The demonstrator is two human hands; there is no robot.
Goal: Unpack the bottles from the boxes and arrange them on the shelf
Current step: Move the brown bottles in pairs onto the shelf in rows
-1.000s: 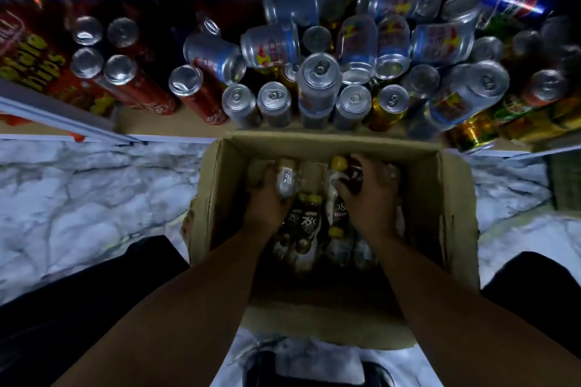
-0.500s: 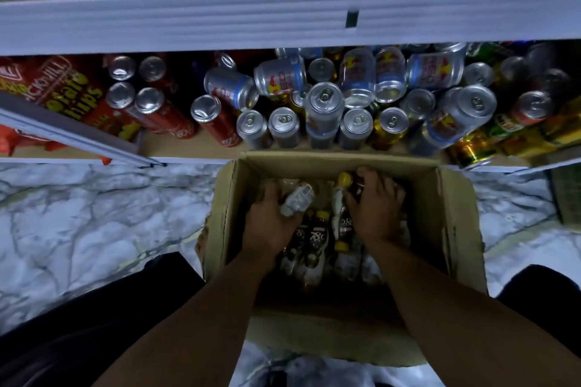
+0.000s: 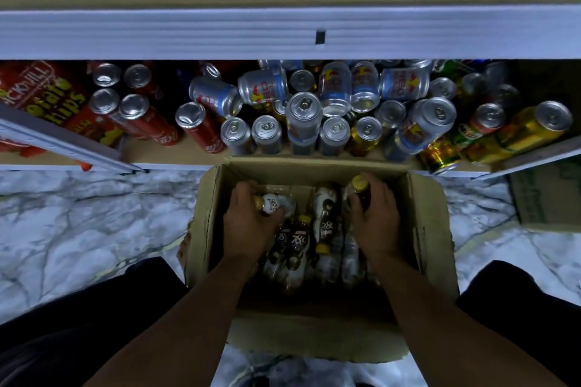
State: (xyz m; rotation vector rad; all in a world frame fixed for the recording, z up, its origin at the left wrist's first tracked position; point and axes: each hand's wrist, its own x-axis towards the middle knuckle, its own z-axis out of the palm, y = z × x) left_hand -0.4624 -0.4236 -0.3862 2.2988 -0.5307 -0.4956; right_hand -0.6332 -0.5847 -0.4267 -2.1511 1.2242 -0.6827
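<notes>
Where bottles (image 3: 298,242) lie in the box (image 3: 424,229), hands (image 3: 251,225) (image 3: 375,226) seemingly grip two.

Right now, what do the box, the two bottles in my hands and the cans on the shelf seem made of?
Box: brown cardboard, matte, ragged torn near edge. Left bottle in the left hand and right bottle in the right hand: probably clear glossy plastic, seen by highlights, printed labels, yellow caps. Cans on the shelf: metal, likely aluminium, shiny silver tops with pull tabs.
</notes>
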